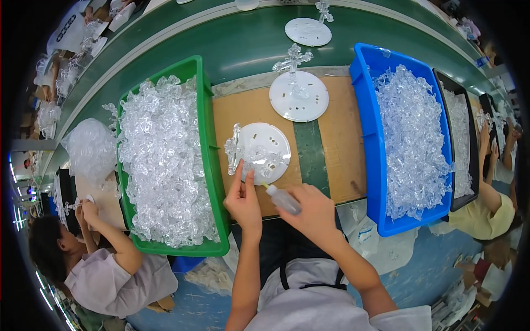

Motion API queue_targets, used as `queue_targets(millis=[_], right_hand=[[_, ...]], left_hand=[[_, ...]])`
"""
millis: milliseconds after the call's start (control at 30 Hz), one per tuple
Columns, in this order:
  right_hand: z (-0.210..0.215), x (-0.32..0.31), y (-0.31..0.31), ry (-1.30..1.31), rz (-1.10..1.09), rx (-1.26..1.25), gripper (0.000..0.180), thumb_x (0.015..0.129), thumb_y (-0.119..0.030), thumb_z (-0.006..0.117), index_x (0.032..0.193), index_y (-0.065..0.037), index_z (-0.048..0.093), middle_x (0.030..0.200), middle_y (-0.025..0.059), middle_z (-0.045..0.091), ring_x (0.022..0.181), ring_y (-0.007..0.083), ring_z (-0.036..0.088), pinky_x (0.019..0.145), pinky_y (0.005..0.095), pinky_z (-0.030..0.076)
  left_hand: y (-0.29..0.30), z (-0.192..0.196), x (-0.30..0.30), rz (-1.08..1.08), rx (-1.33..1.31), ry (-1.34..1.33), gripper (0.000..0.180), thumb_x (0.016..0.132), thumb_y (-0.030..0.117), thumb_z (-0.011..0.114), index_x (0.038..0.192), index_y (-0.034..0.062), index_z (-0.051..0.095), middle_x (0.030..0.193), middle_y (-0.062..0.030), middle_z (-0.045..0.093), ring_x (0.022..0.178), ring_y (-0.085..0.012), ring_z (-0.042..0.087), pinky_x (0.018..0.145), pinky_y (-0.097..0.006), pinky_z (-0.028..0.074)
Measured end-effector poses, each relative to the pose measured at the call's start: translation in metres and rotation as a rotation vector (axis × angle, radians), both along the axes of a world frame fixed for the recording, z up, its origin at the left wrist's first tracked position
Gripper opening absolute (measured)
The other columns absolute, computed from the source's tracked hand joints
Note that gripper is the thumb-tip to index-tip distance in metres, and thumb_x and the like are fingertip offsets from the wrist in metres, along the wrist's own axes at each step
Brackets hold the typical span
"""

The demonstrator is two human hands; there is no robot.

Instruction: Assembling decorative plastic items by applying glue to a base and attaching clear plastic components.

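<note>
2 hands (243,202) at white disc (264,150) — right grip (313,212) holds glue bottle (282,199).

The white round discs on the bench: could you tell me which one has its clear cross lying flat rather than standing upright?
The nearest disc, touched by the left hand. Its clear cross lies flat across the left rim; the middle disc and far disc carry upright crosses.

Green bin (207,143), blue bin (369,127) of clear parts
</note>
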State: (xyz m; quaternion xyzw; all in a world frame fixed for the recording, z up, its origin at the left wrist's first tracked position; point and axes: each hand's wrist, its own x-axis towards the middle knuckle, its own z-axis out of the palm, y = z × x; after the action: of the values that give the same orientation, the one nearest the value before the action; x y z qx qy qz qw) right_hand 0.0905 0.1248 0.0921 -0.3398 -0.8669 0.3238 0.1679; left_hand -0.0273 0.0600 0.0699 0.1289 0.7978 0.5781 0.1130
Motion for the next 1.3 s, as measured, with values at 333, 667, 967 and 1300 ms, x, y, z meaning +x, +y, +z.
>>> queue_targets(millis=[333,667,967,1300], right_hand=[[-0.025,0.002,0.076,0.384,-0.447,-0.114,0.042,0.076,-0.009,0.074,0.109,-0.001,0.05,0.102,0.0137,0.061,0.097,0.0213,0.06,0.085,0.0321,0.047],[-0.004,0.024,0.043,0.224,-0.394,-0.025,0.058,0.075,-0.007,0.072,0.126,-0.004,0.046,0.123,0.0168,0.053,0.118,0.0292,0.05,0.095,0.038,0.043],[0.113,-0.094,0.079,0.01,0.816,0.691,0.038,0.073,-0.005,0.058,0.109,-0.015,0.062,0.119,0.0072,0.056,0.113,0.0276,0.053,0.086,0.0389,0.047],[0.204,-0.153,0.187,-0.118,0.864,0.879,0.018,0.072,-0.013,0.065,0.089,-0.014,0.067,0.082,0.0029,0.066,0.075,0.0205,0.064,0.062,0.0326,0.05]], left_hand=[[-0.001,-0.015,0.005,0.026,-0.006,0.058,0.031,0.091,0.009,0.058,0.121,0.0029,0.058,0.074,0.0081,0.043,0.062,-0.0032,0.03,0.05,-0.019,0.026],[-0.021,-0.017,0.018,-0.019,-0.034,0.123,0.035,0.081,0.005,0.067,0.116,0.0016,0.061,0.056,-0.0012,0.041,0.051,-0.0105,0.037,0.048,-0.027,0.032],[-0.052,-0.043,0.013,-0.316,-0.147,0.773,0.025,0.075,0.012,0.068,0.1,0.0047,0.066,0.088,-0.0112,0.052,0.084,-0.0324,0.051,0.073,-0.042,0.044],[-0.054,-0.05,0.018,-0.23,-0.307,0.852,0.023,0.079,0.018,0.062,0.099,0.0077,0.067,0.087,-0.0102,0.052,0.085,-0.0319,0.052,0.076,-0.041,0.045]])
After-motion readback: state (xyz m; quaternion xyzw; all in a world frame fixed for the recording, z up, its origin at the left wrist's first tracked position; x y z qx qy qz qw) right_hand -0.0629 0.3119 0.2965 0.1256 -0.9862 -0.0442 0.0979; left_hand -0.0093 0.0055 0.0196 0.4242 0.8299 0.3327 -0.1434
